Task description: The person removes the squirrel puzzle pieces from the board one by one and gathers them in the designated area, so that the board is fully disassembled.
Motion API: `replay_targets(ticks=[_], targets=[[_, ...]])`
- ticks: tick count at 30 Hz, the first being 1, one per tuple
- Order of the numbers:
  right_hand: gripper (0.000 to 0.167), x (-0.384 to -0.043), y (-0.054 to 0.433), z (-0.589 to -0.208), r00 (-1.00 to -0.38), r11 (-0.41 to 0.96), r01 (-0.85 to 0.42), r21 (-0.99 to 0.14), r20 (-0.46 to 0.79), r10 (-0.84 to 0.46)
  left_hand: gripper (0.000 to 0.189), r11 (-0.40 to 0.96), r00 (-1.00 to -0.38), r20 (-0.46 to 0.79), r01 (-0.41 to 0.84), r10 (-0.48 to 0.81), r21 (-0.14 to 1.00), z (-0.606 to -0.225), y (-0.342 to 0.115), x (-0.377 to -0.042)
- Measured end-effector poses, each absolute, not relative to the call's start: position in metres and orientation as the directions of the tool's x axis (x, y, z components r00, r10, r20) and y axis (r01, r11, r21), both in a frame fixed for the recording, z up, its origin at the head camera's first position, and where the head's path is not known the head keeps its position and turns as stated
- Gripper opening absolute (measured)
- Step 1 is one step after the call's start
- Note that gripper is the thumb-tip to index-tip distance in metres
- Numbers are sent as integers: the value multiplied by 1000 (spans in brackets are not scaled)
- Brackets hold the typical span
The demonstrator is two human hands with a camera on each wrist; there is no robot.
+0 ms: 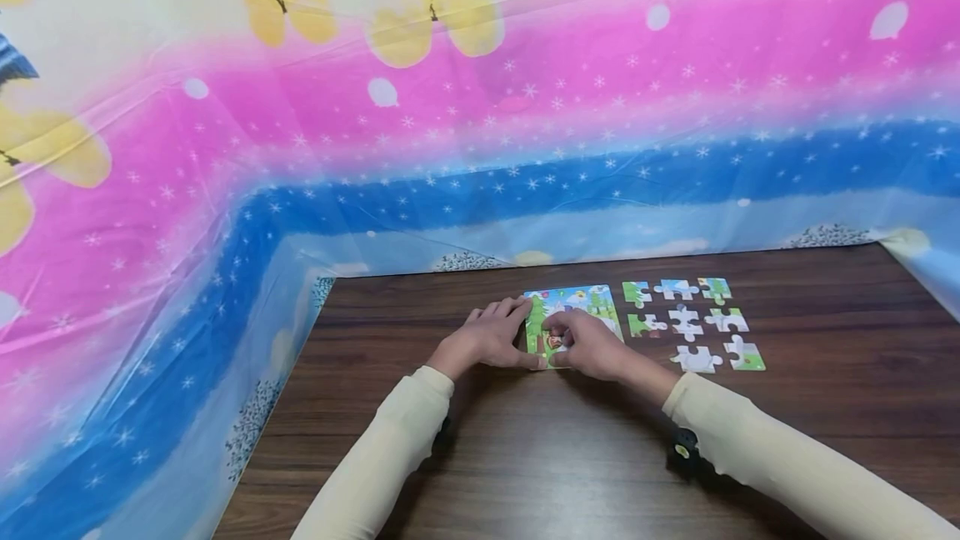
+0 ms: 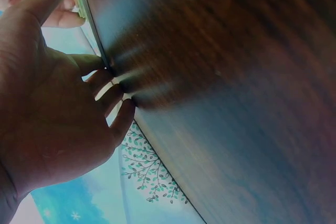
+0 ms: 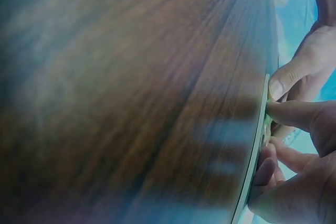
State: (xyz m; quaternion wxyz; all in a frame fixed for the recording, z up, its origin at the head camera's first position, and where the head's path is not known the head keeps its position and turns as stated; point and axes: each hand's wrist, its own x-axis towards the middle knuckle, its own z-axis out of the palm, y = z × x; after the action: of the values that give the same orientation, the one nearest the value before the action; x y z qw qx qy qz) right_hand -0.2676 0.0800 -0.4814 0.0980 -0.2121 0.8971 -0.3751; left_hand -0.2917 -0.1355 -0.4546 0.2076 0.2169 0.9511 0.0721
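A colourful puzzle board [image 1: 606, 300] with green trees and blue sky lies toward the back of the wooden table. My left hand [image 1: 493, 335] rests at its left side, fingers spread and the thumb along the near edge; in the left wrist view the left hand [image 2: 58, 108] shows its palm. Over the board's lower left, my right hand [image 1: 592, 346] has bent fingers. Its thumb and forefinger pinch a small puzzle piece [image 1: 555, 342] low against the board; fingers partly hide it. In the right wrist view the right hand [image 3: 304, 166] is at the board's edge [image 3: 257, 153].
Several loose jigsaw pieces [image 1: 686, 322] lie in rough rows right of the board. The brown wooden table [image 1: 540, 457] meets a patterned pink and blue cloth [image 1: 480, 182] at its back and left. A dark round device [image 1: 684, 450] sits at the right wrist.
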Motion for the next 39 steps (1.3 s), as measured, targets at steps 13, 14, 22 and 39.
replay_targets(ticks=[13, 14, 22, 39], targets=[[58, -268, 81, -475, -881, 646, -333, -687, -19, -473, 103, 883, -827, -321, 393, 461, 256, -445, -138, -285], [58, -268, 81, -474, -878, 644, -336, -688, -20, -479, 103, 883, -827, -322, 391, 460, 258, -445, -138, -285], [56, -269, 82, -474, -840, 651, -441, -618, 29, -542, 105, 892, -830, -333, 385, 447, 238, -449, -138, -286], [59, -264, 101, -476, -819, 711, -540, -452, 87, -567, 105, 883, -812, -354, 390, 464, 262, -443, -136, -284]])
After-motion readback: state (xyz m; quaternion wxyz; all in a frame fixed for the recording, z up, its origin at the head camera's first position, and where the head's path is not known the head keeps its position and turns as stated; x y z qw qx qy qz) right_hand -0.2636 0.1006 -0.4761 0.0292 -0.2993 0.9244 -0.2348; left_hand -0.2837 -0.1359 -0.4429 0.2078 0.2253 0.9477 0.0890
